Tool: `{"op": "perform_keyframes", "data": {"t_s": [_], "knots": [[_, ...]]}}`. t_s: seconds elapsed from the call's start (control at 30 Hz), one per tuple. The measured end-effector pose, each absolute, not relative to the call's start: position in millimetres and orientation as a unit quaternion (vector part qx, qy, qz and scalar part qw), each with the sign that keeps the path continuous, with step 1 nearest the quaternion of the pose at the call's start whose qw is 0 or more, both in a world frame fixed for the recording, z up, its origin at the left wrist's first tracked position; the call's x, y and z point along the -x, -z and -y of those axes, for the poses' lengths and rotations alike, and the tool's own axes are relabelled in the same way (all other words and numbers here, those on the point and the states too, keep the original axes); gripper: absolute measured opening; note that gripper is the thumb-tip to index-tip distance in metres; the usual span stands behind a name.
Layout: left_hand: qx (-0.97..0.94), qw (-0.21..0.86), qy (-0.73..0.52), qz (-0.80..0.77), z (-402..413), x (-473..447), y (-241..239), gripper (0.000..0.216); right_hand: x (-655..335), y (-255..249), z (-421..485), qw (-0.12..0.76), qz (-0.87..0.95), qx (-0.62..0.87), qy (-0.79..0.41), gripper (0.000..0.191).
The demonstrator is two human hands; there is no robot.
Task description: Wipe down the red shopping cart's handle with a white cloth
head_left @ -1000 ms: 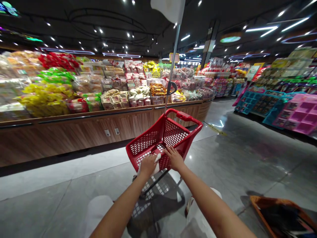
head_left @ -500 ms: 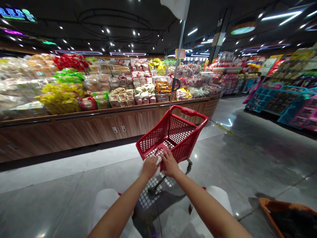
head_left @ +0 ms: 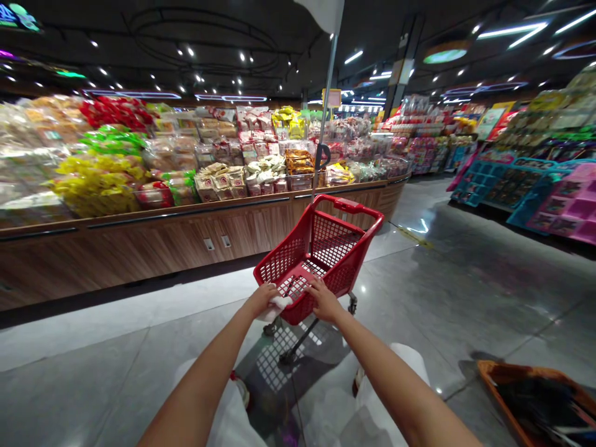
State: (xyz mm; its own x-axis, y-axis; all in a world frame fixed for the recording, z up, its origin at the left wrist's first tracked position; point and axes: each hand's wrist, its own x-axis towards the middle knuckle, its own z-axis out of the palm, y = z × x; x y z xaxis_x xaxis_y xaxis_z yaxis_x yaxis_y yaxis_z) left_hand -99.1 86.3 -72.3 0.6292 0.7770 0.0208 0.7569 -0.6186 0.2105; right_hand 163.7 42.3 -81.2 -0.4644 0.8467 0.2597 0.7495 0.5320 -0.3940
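A small red shopping cart (head_left: pixel 302 310) stands in front of me, its low front rim towards me and its raised handle on the far side. At the left front corner of its rim, my left hand (head_left: pixel 261 299) is closed on a crumpled white cloth (head_left: pixel 279 305), which drapes against the rim. My right hand (head_left: pixel 325 301) grips the front rim further right, its fingers hooked over the edge into the basket. Some dark, thin detail shows on the cart's floor, too small to name.
A long wood-panelled display counter (head_left: pixel 177 239) with packaged snacks (head_left: pixel 218 180) runs behind the cart. An orange basket (head_left: pixel 493 372) with dark contents sits at lower right. Blue and pink racks (head_left: pixel 563 198) stand at right. A pole (head_left: pixel 327 87) rises behind the cart.
My left hand has slid left along the cart's front rim with the white cloth, away from my right hand. My right hand stays on the rim. The view has shifted slightly.
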Motion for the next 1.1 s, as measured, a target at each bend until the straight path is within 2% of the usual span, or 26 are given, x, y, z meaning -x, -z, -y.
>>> {"op": "perform_keyframes", "data": {"t_s": [0.13,0.3,0.4,0.57,0.77,0.97,1.1], "knots": [[-0.881,0.057,-0.061,-0.465,-75.2,87.1,79.5,0.016,-141.2,80.3,-27.3,0.203,0.818,0.532,-0.077,0.062],[-0.857,0.024,-0.083,-0.509,-54.0,53.0,86.2,0.017,-108.0,95.2,1.2,0.162,0.825,0.538,-0.063,0.065],[-0.858,0.023,-0.108,-0.501,-46.3,33.2,88.2,0.018,-122.5,104.5,4.8,0.167,0.809,0.562,-0.040,0.061],[-0.900,0.028,-0.117,-0.418,-63.0,44.7,83.7,0.015,-179.3,104.9,-0.7,0.159,0.842,0.515,-0.012,0.046],[-0.871,0.008,-0.136,-0.472,-75.1,46.7,86.6,0.016,-175.9,99.8,2.9,0.135,0.782,0.609,0.013,0.041],[-0.868,-0.004,-0.165,-0.468,-38.5,-25.8,100.2,0.027,-163.2,113.7,0.1,0.177,0.772,0.610,0.029,0.044],[-0.899,-0.024,-0.134,-0.417,-51.9,-3.8,93.3,0.019,-178.9,118.2,-2.6,0.192,0.795,0.574,0.039,0.039]]}}
